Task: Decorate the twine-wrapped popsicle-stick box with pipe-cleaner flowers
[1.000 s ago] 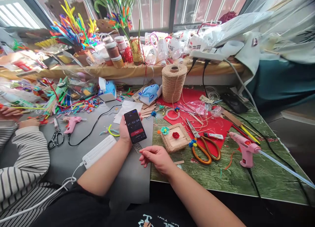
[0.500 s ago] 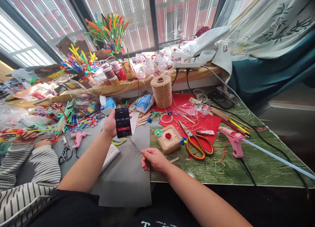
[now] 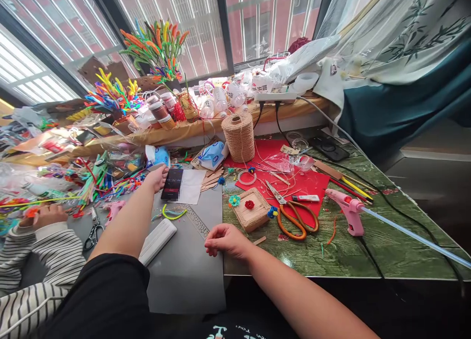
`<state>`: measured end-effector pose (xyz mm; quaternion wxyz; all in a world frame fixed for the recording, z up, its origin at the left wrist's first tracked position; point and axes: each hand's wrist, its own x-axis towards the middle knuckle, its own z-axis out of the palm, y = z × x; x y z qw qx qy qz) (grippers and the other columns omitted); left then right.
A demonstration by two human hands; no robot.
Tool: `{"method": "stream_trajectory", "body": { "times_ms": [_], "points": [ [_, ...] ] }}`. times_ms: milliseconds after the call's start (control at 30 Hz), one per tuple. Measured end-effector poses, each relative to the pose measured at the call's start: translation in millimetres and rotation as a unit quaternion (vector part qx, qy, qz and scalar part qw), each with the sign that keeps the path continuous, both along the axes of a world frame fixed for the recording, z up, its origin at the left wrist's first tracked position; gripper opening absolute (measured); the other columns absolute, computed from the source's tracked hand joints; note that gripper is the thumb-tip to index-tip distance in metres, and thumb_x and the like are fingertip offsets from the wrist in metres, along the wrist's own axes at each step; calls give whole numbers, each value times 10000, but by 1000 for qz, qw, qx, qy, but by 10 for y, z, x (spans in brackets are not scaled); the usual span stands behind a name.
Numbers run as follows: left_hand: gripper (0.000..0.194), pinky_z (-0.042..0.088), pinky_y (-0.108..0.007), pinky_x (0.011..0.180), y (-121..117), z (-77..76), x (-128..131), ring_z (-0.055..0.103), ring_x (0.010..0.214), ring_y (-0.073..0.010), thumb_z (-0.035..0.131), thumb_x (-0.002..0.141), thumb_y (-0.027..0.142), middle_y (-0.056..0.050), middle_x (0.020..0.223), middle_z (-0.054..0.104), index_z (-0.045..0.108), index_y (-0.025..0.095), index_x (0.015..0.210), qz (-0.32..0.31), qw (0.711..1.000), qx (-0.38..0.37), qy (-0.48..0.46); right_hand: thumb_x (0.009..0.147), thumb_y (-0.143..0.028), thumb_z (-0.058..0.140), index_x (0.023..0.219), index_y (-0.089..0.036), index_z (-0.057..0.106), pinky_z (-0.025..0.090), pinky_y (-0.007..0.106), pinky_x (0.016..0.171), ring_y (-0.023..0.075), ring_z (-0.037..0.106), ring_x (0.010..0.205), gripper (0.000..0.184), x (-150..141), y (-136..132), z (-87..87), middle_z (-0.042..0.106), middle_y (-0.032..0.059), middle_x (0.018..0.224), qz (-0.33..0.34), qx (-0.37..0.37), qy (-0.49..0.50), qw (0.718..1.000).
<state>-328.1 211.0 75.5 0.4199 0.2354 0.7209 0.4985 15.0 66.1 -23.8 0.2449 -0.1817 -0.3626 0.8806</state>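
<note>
My left hand (image 3: 159, 177) is at the left edge of a black phone (image 3: 171, 186), its fingers loosely stretched and not wrapped round it. The phone lies on the table, partly over a white sheet (image 3: 192, 186), with a dim timer on its screen. My right hand (image 3: 224, 241) hovers over the table's front with thumb and fingers drawn together; whether anything is inside is hidden. By its fingertips lies a clear stencil ruler (image 3: 197, 221). Right of it sits a square twine-wrapped box (image 3: 253, 209) of wooden sticks, bearing a red rose (image 3: 249, 204) and a teal flower (image 3: 234, 200).
Orange-handled scissors (image 3: 294, 219), a pink glue gun (image 3: 348, 211) and red sheets (image 3: 312, 182) lie at right. A twine spool (image 3: 238, 140) stands behind. A white power strip (image 3: 158, 242) is at left, near another person's hands (image 3: 49, 215). Craft supplies crowd the window ledge (image 3: 147, 135).
My left hand has lowered the phone onto the table and loosened from it; its screen has dimmed. My right hand stays closed near the ruler. The view has tilted up and turned.
</note>
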Motion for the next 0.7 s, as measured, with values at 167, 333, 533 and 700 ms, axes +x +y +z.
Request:
{"method": "stream_trajectory", "body": {
  "times_ms": [167,333,533,700],
  "points": [
    [241,500,-262,747,-47,143,255,684,822,-164,649,1005,348,-58,837,758,701,128,921,3,978,101,181,678,-633,944,930,-135,764,552,307,643,151,711,617,586,-45,13,-45,777,42,745,13,-11,6,1000],
    [319,559,-320,826,-401,-85,1168,724,878,-196,782,913,466,-79,982,801,772,179,1053,-86,931,255,246,672,-574,971,952,-137,779,538,291,636,136,700,615,554,-3,26,-61,785,42,778,7,-27,16,999],
    [245,556,-335,773,-774,-297,2138,706,759,-176,691,1014,395,-37,802,763,758,218,859,-292,836,385,261,616,-611,981,772,-145,714,563,308,633,163,718,626,560,-26,3,56,772,45,730,-32,-42,7,999],
    [266,545,-453,966,-671,-614,2281,700,1013,-249,560,1067,467,-85,1037,748,714,250,1075,-266,821,429,266,743,-620,908,869,-165,756,585,333,693,159,718,671,496,356,-169,402,779,51,812,-27,-20,5,999]
  ]
}}
